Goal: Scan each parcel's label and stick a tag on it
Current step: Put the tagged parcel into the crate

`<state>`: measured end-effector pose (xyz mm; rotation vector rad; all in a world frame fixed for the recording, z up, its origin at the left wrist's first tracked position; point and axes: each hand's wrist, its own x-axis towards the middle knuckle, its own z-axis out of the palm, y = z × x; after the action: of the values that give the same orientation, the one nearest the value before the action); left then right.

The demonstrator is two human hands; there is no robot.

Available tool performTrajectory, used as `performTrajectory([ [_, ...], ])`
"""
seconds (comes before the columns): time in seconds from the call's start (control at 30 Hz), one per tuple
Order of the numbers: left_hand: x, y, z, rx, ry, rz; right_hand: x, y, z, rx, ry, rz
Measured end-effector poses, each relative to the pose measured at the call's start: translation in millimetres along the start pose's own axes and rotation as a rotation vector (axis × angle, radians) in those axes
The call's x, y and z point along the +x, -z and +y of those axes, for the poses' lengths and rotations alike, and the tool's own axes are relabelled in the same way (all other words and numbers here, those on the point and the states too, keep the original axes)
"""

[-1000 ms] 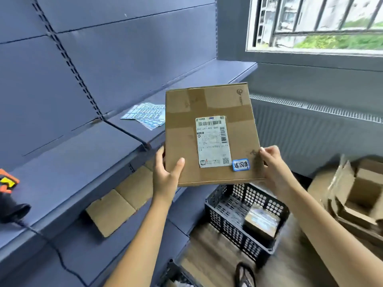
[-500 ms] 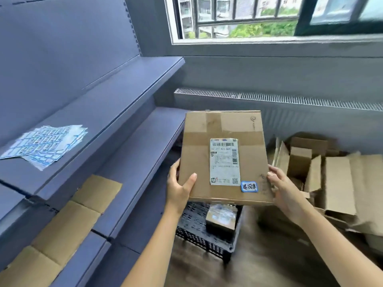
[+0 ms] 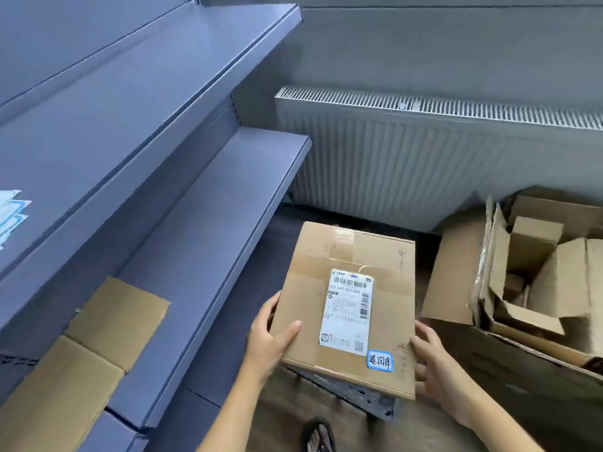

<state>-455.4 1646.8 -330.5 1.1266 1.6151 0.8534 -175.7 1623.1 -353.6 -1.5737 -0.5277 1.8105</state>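
A flat brown cardboard parcel (image 3: 350, 288) faces up low in the middle of the view. It carries a white shipping label (image 3: 348, 312) with a barcode and a small blue-edged tag (image 3: 379, 360) at its near right corner. My left hand (image 3: 269, 337) grips the parcel's left edge, thumb on top. My right hand (image 3: 432, 360) holds the right near edge, fingers against its side. The parcel hangs just over a dark plastic crate (image 3: 362, 394), which it mostly hides.
Blue-grey metal shelves (image 3: 182, 177) run along the left, with flattened cardboard (image 3: 98, 337) on a lower level and blue sticker sheets (image 3: 9, 213) at the far left edge. A radiator (image 3: 424, 158) lines the back wall. Torn open cartons (image 3: 538, 272) pile up at right.
Both hands have carried the parcel down and to the right, from shelf height to just above the crate. The view has swung right and down, away from the scanner and window.
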Motion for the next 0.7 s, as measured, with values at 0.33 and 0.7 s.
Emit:
performTrajectory([
  [0.33,113.5,7.3,-125.3,0.174,0.183,-0.130,137.3,-33.9,96.0,0.141,-0.082,0.088],
  [0.7,191.8,-41.1,-243.0,0.338,0.337,-0.202,260.7,-28.2,198.0,0.158,-0.208,0.175],
])
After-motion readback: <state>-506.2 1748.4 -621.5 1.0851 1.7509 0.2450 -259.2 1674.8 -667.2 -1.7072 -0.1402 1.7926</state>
